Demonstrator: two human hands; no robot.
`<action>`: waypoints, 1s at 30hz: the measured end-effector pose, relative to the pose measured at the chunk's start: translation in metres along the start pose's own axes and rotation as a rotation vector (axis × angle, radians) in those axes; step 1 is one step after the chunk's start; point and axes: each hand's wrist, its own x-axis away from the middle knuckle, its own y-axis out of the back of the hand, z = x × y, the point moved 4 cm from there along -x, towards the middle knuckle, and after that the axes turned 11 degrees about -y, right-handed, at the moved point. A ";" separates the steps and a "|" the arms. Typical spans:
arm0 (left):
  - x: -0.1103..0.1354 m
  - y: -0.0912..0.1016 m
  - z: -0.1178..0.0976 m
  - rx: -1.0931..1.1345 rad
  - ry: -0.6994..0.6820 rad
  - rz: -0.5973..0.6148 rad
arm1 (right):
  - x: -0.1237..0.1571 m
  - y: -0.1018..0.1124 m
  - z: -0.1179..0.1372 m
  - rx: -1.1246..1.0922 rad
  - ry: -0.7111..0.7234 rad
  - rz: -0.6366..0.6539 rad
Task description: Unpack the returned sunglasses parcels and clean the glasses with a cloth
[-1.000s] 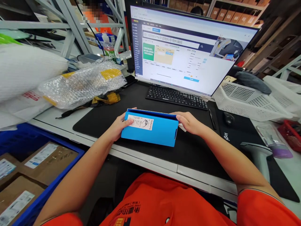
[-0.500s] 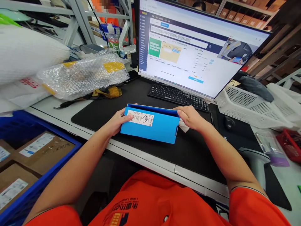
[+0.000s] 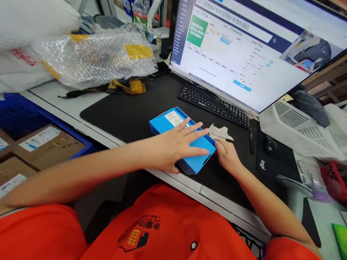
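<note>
A bright blue box (image 3: 165, 124) with a white label lies flat on the black desk mat (image 3: 127, 112), turned at an angle. My left hand (image 3: 176, 146) rests flat on top of it, fingers stretched out and spread. My right hand (image 3: 226, 155) grips the box's near right end, fingers curled at its edge. A small scrap of pale paper (image 3: 219, 132) lies on the mat just beyond my right hand.
A keyboard (image 3: 214, 104) and a large monitor (image 3: 252, 47) stand behind the box. A bubble-wrap bag (image 3: 94, 54) lies at the left, a white perforated basket (image 3: 298, 130) and a mouse (image 3: 270, 145) at the right. A blue crate (image 3: 16, 108) with cardboard boxes (image 3: 46, 144) sits low left.
The box has been laid flat and turned from crosswise to diagonal. My left hand moved from its left end onto its top. The view tipped down and right.
</note>
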 end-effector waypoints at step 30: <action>-0.008 0.037 0.018 0.945 0.119 -0.791 | 0.006 0.082 0.104 -0.048 0.452 0.126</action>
